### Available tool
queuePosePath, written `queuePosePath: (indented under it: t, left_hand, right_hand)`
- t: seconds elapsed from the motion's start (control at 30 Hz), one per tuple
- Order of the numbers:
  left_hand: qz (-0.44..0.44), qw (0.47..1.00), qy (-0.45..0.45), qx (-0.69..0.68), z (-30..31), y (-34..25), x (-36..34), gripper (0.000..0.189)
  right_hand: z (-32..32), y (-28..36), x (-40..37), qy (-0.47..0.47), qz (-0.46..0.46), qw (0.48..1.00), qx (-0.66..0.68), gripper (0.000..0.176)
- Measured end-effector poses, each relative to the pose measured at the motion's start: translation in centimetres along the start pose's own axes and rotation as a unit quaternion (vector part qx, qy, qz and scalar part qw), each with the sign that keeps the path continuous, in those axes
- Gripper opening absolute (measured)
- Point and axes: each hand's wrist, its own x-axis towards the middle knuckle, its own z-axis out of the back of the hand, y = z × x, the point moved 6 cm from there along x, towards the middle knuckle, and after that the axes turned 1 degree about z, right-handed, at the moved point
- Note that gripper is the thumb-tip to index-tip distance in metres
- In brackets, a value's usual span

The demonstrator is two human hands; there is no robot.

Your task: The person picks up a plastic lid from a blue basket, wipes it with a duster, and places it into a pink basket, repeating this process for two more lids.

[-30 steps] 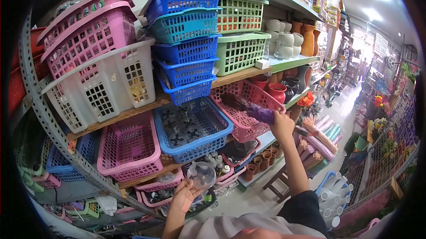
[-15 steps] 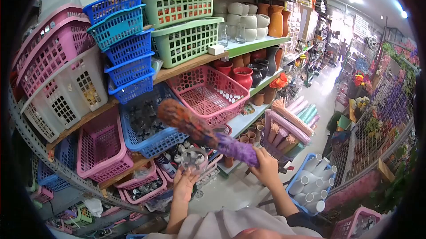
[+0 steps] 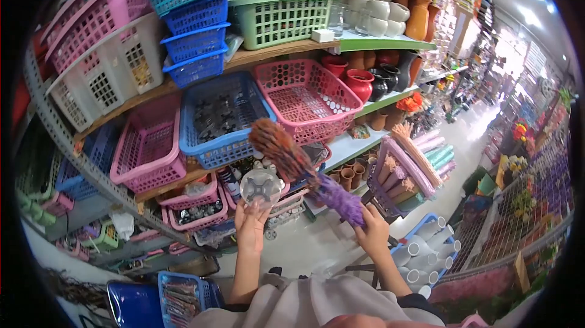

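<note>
A round clear item (image 3: 262,188), like a small glass or plastic dish, is held up by the fingertips of my left hand (image 3: 251,221). My right hand (image 3: 372,229) is closed round the purple end of a fluffy duster (image 3: 304,172), which has a brown and orange far end and points up and to the left. The duster passes just right of the clear item, in front of the shelves. Behind the two lie a blue basket (image 3: 228,148) of small dark and clear pieces and a pink basket (image 3: 308,124) with small white pieces.
Stacked blue baskets (image 3: 196,41) and green baskets (image 3: 280,20) stand on the upper shelf. Red pots (image 3: 359,84) and white pots (image 3: 378,11) sit to the right. A bin of wrapped rolls (image 3: 414,166) and a crate of white vases (image 3: 423,255) stand at the lower right.
The view has shifted, so the shelves sit higher and further right. The duster's tip has swung lower, and the clear item is now raised more upright, facing me.
</note>
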Motion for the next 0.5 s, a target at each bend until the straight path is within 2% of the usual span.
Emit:
queuePosePath:
  t: [0.07,0.17,0.2,0.3,0.4,0.43,0.5]
  left_hand:
    - [0.002,1.000,-0.019,0.014,0.6,0.1,-1.2,0.035]
    - [-0.005,0.999,-0.032,0.003,1.4,0.8,-2.1,0.035]
    - [-0.016,1.000,-0.024,-0.010,1.2,0.8,-2.3,0.035]
    - [0.005,0.999,-0.049,0.015,1.0,1.2,-2.9,0.035]
    - [0.009,0.998,-0.053,0.028,1.0,1.5,-2.9,0.034]
    - [0.008,0.998,-0.053,0.026,1.0,1.3,-2.8,0.034]
    - [0.000,0.999,-0.048,0.016,0.6,0.9,-2.6,0.035]
  right_hand:
    - [-0.3,-0.8,-0.5,0.026,-0.012,1.000,0.002,0.049]
    - [-1.1,-0.4,-1.5,0.099,0.094,0.989,0.064,0.048]
    - [-1.6,-0.7,-1.7,0.103,0.095,0.988,0.067,0.048]
    - [-1.2,-2.4,-1.8,0.040,0.002,0.999,0.011,0.046]
    - [-0.3,-2.4,-1.1,0.060,0.021,0.997,0.044,0.047]
    - [-0.6,-2.3,-1.3,0.072,0.057,0.994,0.059,0.046]
    - [-1.3,-2.4,-1.5,0.083,0.053,0.993,0.060,0.045]
